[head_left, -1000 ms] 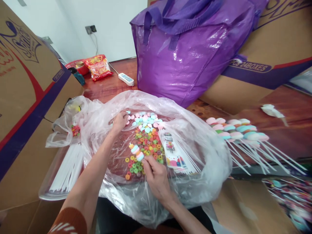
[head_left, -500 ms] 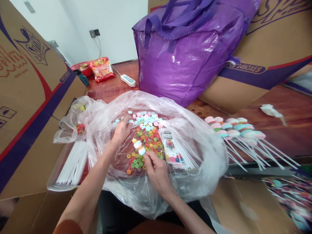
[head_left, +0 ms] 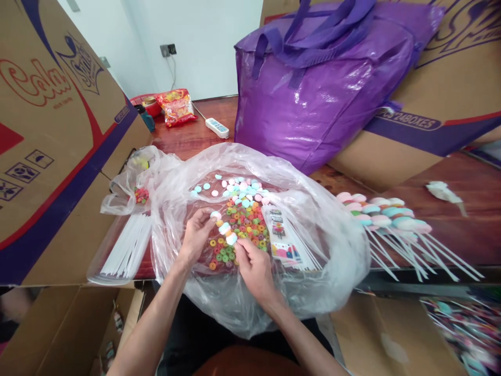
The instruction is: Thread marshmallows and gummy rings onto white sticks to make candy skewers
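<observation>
Head view: cereal rings (head_left: 246,223) on clear plastic (head_left: 337,261).
Left hand (head_left: 197,236): pinching 1 marshmallow (head_left: 215,215) at the top end.
Right hand (head_left: 254,266): holding the marshmallow stack (head_left: 225,228) by its bottom.

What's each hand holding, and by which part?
Right hand: the candy stick, by its near end. Left hand: a pale marshmallow, by its edge, at the stick's far end.
</observation>
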Action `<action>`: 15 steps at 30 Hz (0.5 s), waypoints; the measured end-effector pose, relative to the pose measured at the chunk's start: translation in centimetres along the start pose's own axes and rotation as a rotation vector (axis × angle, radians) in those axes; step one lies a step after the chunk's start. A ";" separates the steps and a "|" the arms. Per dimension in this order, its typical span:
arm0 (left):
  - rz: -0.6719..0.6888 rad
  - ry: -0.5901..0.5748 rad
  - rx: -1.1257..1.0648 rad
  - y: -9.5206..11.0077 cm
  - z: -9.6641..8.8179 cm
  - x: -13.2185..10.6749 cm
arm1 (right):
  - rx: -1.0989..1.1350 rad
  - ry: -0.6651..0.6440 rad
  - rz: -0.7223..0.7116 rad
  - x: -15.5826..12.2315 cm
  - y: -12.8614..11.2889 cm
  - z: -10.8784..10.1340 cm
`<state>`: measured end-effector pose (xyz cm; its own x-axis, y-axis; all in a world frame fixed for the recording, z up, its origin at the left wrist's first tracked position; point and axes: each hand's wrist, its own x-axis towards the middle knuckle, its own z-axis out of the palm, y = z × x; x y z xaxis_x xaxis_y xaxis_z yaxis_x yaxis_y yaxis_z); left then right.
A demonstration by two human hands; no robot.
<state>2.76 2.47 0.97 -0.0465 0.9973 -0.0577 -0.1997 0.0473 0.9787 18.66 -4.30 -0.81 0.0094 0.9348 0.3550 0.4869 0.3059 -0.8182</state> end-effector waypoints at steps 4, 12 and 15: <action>0.029 0.001 -0.004 -0.1 -0.2 -0.4 | -0.044 0.001 -0.015 0.0 0.0 0.1; 0.118 0.045 0.098 -0.8 -0.7 -1.0 | -0.068 -0.037 -0.021 0.0 0.0 0.2; 0.112 0.078 0.148 -0.8 -0.3 -1.1 | -0.067 -0.056 -0.009 0.0 0.0 0.3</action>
<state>2.70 1.30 0.16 -0.1374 0.9896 0.0433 -0.0435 -0.0497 0.9978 18.41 -4.29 -0.94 -0.0431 0.9412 0.3351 0.5441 0.3034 -0.7822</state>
